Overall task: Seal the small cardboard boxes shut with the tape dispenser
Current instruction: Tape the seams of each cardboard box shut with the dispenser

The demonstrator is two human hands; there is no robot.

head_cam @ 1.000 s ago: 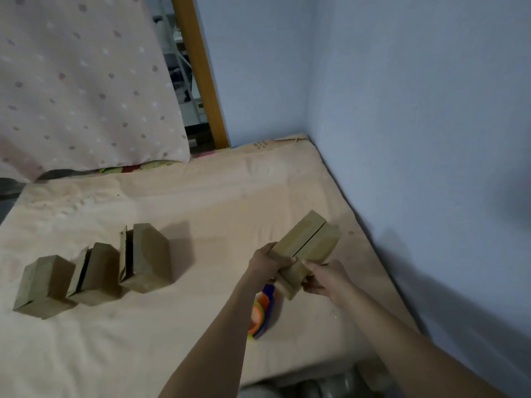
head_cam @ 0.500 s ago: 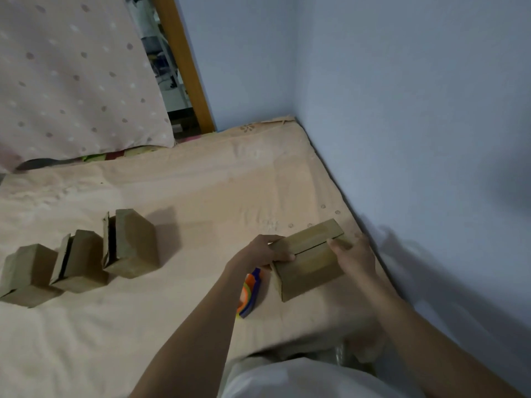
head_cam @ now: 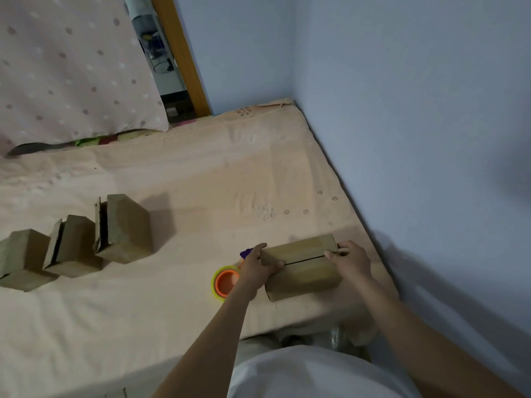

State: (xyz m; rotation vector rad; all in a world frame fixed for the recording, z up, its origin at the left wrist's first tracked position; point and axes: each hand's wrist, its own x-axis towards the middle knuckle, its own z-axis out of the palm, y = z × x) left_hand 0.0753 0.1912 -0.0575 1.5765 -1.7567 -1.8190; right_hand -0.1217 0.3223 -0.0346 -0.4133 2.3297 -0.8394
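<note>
A small brown cardboard box (head_cam: 301,271) rests on the beige bed sheet (head_cam: 201,196) near the right edge, its top flaps meeting in a dark seam. My left hand (head_cam: 257,268) grips its left end, fingers curled over the top. My right hand (head_cam: 352,261) holds its right end, thumb on the flaps. The tape dispenser (head_cam: 227,281), orange core with a yellow-green roll and a purple part, lies on the sheet just left of the box, partly hidden by my left hand.
Three other cardboard boxes stand in a row at the left: one (head_cam: 123,229) with a gaping flap, one (head_cam: 71,245) beside it, one (head_cam: 23,259) at the frame edge. A blue wall (head_cam: 416,139) borders the bed on the right. A dotted curtain (head_cam: 71,67) hangs behind.
The box was held tilted in the air in both hands; it now rests flat on the sheet, with one hand at each end. The dispenser is more exposed.
</note>
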